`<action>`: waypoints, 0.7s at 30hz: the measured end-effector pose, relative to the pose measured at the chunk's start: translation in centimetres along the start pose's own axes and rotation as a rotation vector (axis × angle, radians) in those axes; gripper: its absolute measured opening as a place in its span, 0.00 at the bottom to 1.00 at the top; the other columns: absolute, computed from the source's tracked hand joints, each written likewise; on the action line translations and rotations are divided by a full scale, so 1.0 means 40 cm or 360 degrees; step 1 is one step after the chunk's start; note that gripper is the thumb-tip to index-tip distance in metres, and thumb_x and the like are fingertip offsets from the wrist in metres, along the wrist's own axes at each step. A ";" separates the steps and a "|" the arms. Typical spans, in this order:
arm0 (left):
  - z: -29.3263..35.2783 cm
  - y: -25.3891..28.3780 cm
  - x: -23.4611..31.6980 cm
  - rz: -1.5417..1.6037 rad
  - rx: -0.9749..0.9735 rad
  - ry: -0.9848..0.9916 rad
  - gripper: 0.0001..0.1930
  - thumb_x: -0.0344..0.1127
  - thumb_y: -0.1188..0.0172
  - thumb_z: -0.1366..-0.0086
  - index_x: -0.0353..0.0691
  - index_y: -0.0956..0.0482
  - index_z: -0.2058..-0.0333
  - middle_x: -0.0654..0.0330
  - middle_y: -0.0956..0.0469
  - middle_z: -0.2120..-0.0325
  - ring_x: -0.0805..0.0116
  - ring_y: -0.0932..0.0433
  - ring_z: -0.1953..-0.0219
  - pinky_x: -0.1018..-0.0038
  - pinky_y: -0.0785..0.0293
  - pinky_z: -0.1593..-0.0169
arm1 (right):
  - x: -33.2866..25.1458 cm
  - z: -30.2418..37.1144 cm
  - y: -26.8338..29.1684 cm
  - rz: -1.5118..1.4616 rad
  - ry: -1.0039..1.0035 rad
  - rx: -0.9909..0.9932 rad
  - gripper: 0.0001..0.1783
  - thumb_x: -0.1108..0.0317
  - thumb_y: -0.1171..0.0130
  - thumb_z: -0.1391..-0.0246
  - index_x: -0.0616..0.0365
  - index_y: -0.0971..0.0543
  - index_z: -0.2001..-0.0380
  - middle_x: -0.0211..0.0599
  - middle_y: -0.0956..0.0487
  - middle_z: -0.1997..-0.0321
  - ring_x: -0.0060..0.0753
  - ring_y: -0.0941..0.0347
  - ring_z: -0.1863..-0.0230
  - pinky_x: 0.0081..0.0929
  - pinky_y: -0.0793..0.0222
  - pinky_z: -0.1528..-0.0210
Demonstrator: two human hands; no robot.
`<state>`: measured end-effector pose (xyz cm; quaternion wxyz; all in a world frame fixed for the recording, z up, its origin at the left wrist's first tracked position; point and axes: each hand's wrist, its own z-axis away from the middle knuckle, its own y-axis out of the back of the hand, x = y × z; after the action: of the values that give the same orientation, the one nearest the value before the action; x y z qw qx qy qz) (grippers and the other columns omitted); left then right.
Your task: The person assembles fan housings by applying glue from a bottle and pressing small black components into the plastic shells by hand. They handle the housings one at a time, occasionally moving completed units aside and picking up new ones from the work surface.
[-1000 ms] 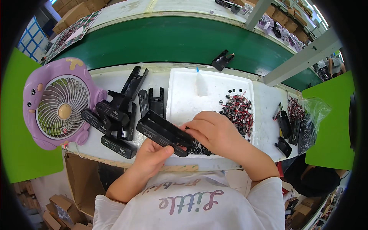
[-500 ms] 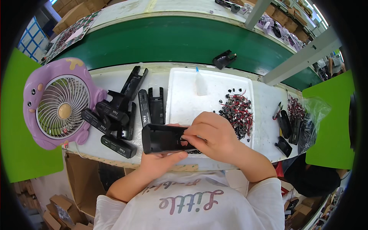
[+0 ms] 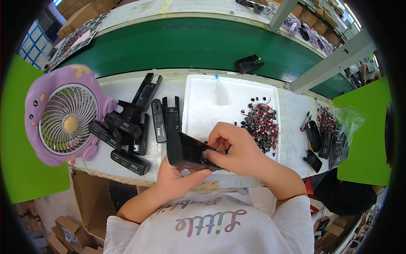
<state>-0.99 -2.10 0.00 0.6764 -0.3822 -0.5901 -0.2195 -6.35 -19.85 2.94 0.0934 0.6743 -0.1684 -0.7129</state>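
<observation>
A black plastic housing (image 3: 186,151), shaped like a hollow fan handle shell, is held tilted above the table's front edge. My left hand (image 3: 174,181) grips it from below, the thumb along its near side. At the shell's right end my right hand (image 3: 237,149) is closed, thumb and fingertips pinched at the opening. Whatever those fingertips hold is hidden. Just beyond, a white foam tray (image 3: 201,106) carries a heap of small black parts with red and black wires (image 3: 260,127). Two more black shells (image 3: 171,114) stand left of the tray.
At the left stands a purple fan (image 3: 69,122), beside a pile of black shells (image 3: 127,127). One shell (image 3: 248,64) lies on the green belt (image 3: 177,46). To the right are more shells (image 3: 314,136), wired parts, a clear plastic bag (image 3: 347,127) and a slanted white post (image 3: 334,63).
The housing in my left hand has tipped, its right end lower, and shifted slightly right. My right hand's fingers have curled more at its end. The shell on the belt has turned a little.
</observation>
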 end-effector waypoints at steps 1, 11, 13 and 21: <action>0.003 0.001 -0.003 0.0041 0.0011 -0.0009 0.24 0.22 0.39 0.48 0.33 0.36 0.53 0.58 0.28 0.59 0.73 0.27 0.58 0.77 0.27 0.58 | -0.004 -0.004 0.006 0.0000 0.0000 0.0000 0.10 0.76 0.38 0.61 0.59 0.30 0.77 0.26 0.31 0.79 0.14 0.38 0.80 0.14 0.42 0.78; 0.006 0.033 0.011 0.0593 0.0160 0.0360 0.25 0.42 0.44 0.41 0.33 0.36 0.49 0.51 0.24 0.64 0.74 0.27 0.72 0.84 0.35 0.79 | 0.031 -0.125 0.102 0.1599 0.0681 0.0336 0.11 0.77 0.46 0.59 0.55 0.25 0.68 0.37 0.30 0.76 0.37 0.30 0.74 0.30 0.33 0.71; 0.004 0.039 0.012 0.0615 0.0190 0.0352 0.29 0.46 0.44 0.41 0.32 0.37 0.47 0.46 0.23 0.66 0.75 0.28 0.78 0.84 0.36 0.79 | 0.041 -0.147 0.121 0.1668 0.0619 0.0256 0.16 0.77 0.47 0.58 0.51 0.24 0.63 0.37 0.31 0.73 0.40 0.31 0.70 0.34 0.34 0.67; 0.004 0.053 0.007 0.0783 -0.0011 0.0249 0.33 0.48 0.44 0.41 0.27 0.42 0.46 0.50 0.30 0.57 0.59 0.22 0.61 0.83 0.30 0.81 | 0.089 -0.164 0.130 0.1490 0.0339 0.0079 0.14 0.77 0.44 0.59 0.51 0.25 0.65 0.40 0.30 0.70 0.40 0.30 0.67 0.32 0.33 0.64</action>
<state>0.55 -0.63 -0.29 0.7517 -0.4983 -0.4246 -0.0793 -0.59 -26.69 1.29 0.4050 0.5972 -0.4605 -0.5170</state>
